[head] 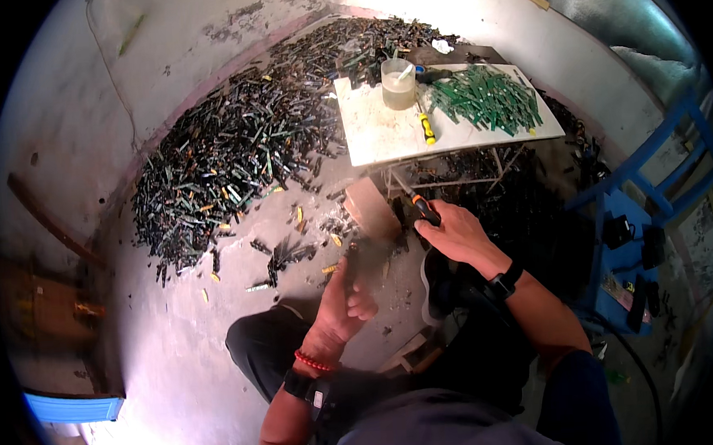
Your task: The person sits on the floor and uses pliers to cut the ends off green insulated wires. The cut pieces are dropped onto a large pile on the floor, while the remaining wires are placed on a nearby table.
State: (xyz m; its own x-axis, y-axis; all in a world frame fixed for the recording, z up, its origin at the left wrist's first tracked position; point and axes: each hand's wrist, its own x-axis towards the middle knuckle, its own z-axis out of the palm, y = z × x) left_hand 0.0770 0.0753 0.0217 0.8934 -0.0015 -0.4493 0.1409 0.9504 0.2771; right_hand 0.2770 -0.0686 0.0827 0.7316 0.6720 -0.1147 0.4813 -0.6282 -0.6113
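Note:
My right hand (460, 235) grips a screwdriver (423, 209) with an orange and black handle, its shaft pointing up and left towards the low table. In my left hand (341, 308) is a small dark piece (352, 260), blurred, so its exact kind cannot be told. Just beyond it, a reddish-brown brick (373, 209) rests on the floor between my hands. Screwdriver tip and dark piece are apart. Dark broken pieces (288, 253) and a few yellow scraps (336, 240) lie on the concrete to the left of the brick.
A large heap of dark strip-shaped parts (226, 151) runs along the wall. On the white-topped table (370, 137) stand a cup of cloudy liquid (399, 86), a yellow-black screwdriver (427, 128) and a pile of green circuit-board strips (489, 97). A blue chair (622, 269) at right bears black devices.

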